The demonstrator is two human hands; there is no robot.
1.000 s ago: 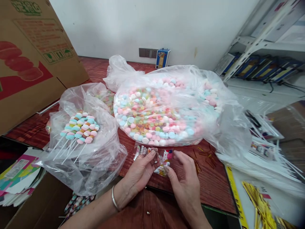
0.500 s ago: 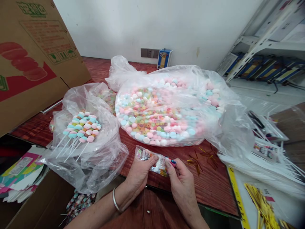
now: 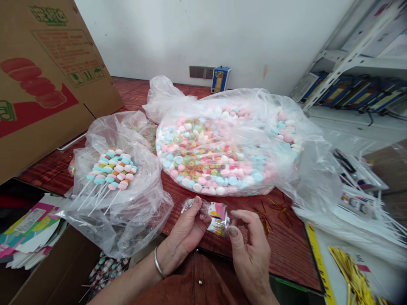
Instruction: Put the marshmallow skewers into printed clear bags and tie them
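Observation:
My left hand (image 3: 189, 226) pinches a small clear plastic packet (image 3: 218, 218) with colourful print, held just over the front edge of the table. Its pink and yellow printed end sticks out to the right of my fingers. What lies inside the packet is too small to make out. Just right of it, my right hand (image 3: 251, 245) has thumb and index finger parted, with nothing seen between them. Beyond both hands lies a big clear bag (image 3: 206, 159) full of pastel marshmallows and ring-shaped gummies. At left, several marshmallow skewers (image 3: 112, 169) on white sticks rest on a crumpled plastic bag (image 3: 136, 212).
Golden twist ties (image 3: 280, 212) are scattered right of my hands, with a bundle of gold ties (image 3: 351, 271) farther right. White sticks (image 3: 359, 216) lie at the right. A big cardboard box (image 3: 60, 84) stands at left; below it an open carton (image 3: 60, 262) holds more skewers.
My right fingers have come off the packet's right end and spread apart. The packet has turned in my left hand, so its pink printed part shows. The view has shifted slightly.

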